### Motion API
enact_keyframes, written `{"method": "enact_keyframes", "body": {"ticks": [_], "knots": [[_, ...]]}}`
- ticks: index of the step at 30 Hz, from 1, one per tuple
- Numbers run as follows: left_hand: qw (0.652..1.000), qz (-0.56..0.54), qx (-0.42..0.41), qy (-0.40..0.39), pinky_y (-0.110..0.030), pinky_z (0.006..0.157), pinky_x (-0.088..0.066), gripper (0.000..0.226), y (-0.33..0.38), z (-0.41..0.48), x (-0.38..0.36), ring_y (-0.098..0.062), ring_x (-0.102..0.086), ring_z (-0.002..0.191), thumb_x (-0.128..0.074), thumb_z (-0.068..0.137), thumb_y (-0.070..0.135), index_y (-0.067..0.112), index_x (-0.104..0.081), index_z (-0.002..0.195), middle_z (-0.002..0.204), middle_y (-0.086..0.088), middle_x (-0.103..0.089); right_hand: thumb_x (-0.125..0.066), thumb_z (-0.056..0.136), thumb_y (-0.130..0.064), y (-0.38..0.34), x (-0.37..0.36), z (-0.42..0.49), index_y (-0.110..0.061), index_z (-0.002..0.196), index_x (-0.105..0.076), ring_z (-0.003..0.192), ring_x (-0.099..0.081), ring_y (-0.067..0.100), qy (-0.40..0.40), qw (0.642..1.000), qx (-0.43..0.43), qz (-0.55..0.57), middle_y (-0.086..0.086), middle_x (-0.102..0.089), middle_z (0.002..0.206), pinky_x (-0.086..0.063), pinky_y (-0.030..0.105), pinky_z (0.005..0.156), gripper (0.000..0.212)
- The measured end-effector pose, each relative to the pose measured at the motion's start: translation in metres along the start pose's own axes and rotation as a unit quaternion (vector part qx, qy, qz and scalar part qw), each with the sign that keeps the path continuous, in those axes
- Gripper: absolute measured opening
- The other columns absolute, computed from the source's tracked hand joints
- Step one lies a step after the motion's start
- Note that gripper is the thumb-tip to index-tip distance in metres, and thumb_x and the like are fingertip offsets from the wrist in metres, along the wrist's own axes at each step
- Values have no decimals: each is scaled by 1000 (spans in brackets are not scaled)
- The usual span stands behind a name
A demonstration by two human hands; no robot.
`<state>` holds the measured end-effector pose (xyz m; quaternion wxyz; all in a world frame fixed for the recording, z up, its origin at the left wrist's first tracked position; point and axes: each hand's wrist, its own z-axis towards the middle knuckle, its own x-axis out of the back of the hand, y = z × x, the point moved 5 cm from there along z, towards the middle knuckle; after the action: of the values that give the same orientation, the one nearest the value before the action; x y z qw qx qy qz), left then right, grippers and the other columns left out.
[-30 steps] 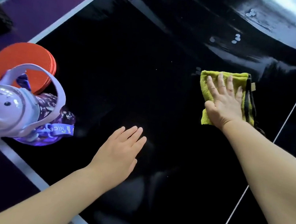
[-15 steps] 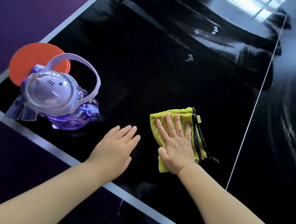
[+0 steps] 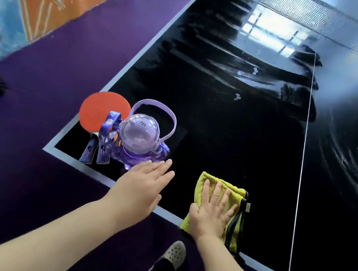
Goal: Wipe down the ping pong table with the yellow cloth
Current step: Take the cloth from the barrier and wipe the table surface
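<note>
I get a single view, from the camera worn on the head, facing forward and steeply down at the near left corner of the ping pong table (image 3: pixel 230 143). It sits close over the near edge, taking in the net (image 3: pixel 350 38) up top and floor (image 3: pixel 19 158) at left.

Right hand (image 3: pixel 210 214) flat on yellow cloth (image 3: pixel 221 189) at table (image 3: pixel 232 131) edge, left hand (image 3: pixel 140 187) flat beside purple bottle (image 3: pixel 138 138)

Bottle (image 3: pixel 140 140) left of cloth (image 3: pixel 206 183), paddle (image 3: pixel 102 112) beyond.
</note>
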<state>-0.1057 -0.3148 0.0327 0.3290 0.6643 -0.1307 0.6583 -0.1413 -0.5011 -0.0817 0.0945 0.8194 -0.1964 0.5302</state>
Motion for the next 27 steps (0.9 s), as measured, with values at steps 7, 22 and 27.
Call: {"method": "enact_keyframes", "body": {"ticks": [7,22,27], "knots": [[990,-26,-55,124,-31,92,-37,42,-18,48,35,-22,-61,99,-60,71,12,16,-68,112,112,-3,-67,-29,93,-52,-29,16,47,-22,153,16,144,24,40,33,992,-119,27,14,23,159,15,67,110,80],[994,20,-101,38,-39,88,-47,33,-115,265,38,-26,-61,102,-58,73,26,21,-71,103,109,-4,-68,-23,95,-62,-65,113,272,-19,155,10,145,19,42,77,971,-214,68,17,17,160,12,68,110,81],[996,-16,-84,21,-38,90,-45,33,-146,305,22,-26,-58,108,-60,78,26,20,-69,109,114,-3,-66,-24,95,-61,-70,143,336,-20,156,5,146,16,40,96,974,-195,63,15,13,162,13,65,112,78]]}}
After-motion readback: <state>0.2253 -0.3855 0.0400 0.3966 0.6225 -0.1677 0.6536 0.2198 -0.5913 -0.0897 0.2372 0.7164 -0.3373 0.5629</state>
